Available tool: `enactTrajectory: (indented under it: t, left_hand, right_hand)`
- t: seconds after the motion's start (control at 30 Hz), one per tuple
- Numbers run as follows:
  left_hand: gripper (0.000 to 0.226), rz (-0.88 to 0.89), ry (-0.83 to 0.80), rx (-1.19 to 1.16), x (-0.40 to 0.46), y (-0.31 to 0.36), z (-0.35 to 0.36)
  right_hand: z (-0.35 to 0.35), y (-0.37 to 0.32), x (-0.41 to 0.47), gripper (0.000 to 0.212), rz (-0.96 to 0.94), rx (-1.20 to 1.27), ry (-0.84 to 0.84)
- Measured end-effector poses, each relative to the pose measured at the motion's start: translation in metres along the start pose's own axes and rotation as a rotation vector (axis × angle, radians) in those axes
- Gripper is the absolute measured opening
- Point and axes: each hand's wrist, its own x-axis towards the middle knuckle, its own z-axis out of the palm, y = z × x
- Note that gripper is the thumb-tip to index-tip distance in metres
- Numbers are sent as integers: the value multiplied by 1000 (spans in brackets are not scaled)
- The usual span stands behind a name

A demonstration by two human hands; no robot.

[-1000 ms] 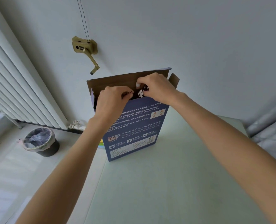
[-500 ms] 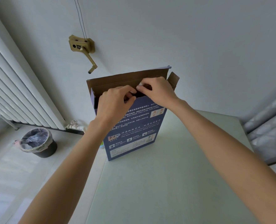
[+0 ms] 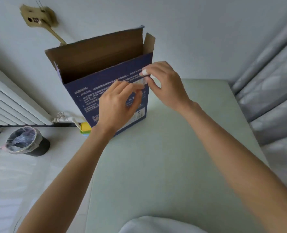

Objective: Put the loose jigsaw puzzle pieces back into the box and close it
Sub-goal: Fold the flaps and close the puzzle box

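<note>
A dark blue puzzle box (image 3: 89,93) stands upright at the far left of a pale green table (image 3: 156,157). Its top is open, and the brown lid flap (image 3: 97,51) and a small side flap (image 3: 148,42) stick up. My left hand (image 3: 117,105) hovers in front of the box's printed face with its fingers loosely bent. My right hand (image 3: 166,84) is by the box's right edge, its index tip close to the left fingertips. Both hands are blurred by motion. I see no puzzle piece in either hand or on the table.
A white radiator (image 3: 13,101) lines the left wall, with a lined black bin (image 3: 26,142) on the floor below it. A small yellow-green object (image 3: 85,128) lies beside the box's base. A brass crank (image 3: 38,17) hangs on the wall. Grey curtains (image 3: 274,81) hang at the right.
Both hands have come down from the box's open top to in front of its printed face. The piece seen in my right fingers a second ago is gone from view. The camera tilted down.
</note>
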Motion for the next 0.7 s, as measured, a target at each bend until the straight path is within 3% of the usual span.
enactTrajectory:
  t: [0.2,0.33,0.5,0.57,0.7]
  left_hand:
    - [16,-62,-333,-176,-56,49,54]
    - [19,-178,-556,-106,-82,66,74]
    - [23,-499,-753,-86,-106,59,73]
    - [21,-643,-690,-87,-115,52,64]
    - [17,-882,-301,-75,-114,34,25]
  right_hand:
    - [-24,20,-133,15,297,46,-110]
    - [-39,32,-172,17,425,87,-283]
    - [-44,53,-172,23,441,-48,-703]
    - [-38,59,-167,24,432,-50,-744]
    - [-16,64,-131,20,478,168,-615]
